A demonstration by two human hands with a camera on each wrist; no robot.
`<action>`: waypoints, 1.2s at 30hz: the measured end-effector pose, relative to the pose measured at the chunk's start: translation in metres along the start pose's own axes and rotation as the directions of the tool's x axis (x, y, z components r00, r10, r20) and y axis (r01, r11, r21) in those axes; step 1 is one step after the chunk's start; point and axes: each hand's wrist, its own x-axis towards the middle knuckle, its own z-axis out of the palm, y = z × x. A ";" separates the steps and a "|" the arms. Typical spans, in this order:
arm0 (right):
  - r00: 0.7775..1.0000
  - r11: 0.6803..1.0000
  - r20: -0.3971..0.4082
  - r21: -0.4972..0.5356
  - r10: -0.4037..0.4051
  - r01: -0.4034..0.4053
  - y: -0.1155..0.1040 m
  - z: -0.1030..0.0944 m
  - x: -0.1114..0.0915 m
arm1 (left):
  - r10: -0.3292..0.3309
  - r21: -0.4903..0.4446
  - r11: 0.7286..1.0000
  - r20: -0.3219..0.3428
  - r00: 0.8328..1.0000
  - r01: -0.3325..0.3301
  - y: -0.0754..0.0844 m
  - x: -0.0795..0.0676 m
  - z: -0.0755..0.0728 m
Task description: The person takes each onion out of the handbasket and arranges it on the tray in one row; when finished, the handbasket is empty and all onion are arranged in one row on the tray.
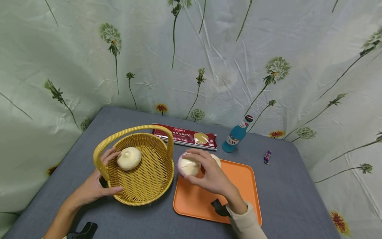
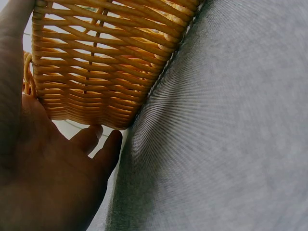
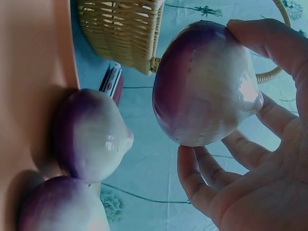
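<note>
My left hand [image 1: 92, 186] grips the side of a yellow wicker basket [image 1: 146, 179], the thumb by its near rim and the fingers at the foot of its handle. One white turnip [image 1: 129, 158] lies inside, nub up. Between thumb and fingertips my right hand [image 1: 212, 172] holds a purple-and-white turnip [image 3: 207, 86] above the left part of an orange tray [image 1: 194, 202], just right of the basket. Two more turnips, a nearer turnip [image 3: 62, 207] and a farther turnip [image 3: 91, 137], rest on the tray; in the head view the hand mostly hides them.
Behind the basket and tray lies a red biscuit packet [image 1: 185, 136]. A blue bottle [image 1: 235, 136] stands right of it, and a small purple wrapped sweet [image 1: 267, 157] lies farther right. A flowered curtain [image 1: 209, 59] hangs behind the grey-covered table [image 1: 286, 199].
</note>
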 end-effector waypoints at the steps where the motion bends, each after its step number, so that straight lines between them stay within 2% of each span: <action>1: 1.000 1.000 0.000 -0.005 0.001 -0.001 0.001 -0.001 -0.001 | 0.000 0.000 1.000 0.000 1.000 0.000 0.000 0.000 0.000; 11: 0.998 0.997 -0.013 -0.027 0.066 -0.067 0.012 -0.011 -0.012 | -0.003 -0.002 1.000 0.000 1.000 0.003 -0.001 0.000 0.001; 23: 0.993 0.994 -0.061 -0.025 0.102 -0.104 0.028 -0.022 -0.023 | -0.019 0.008 1.000 -0.008 1.000 0.019 0.001 -0.002 0.000; 36: 0.987 0.990 -0.102 -0.056 0.125 -0.131 0.041 -0.030 -0.032 | 0.000 -0.004 1.000 -0.004 1.000 0.000 -0.001 0.001 0.000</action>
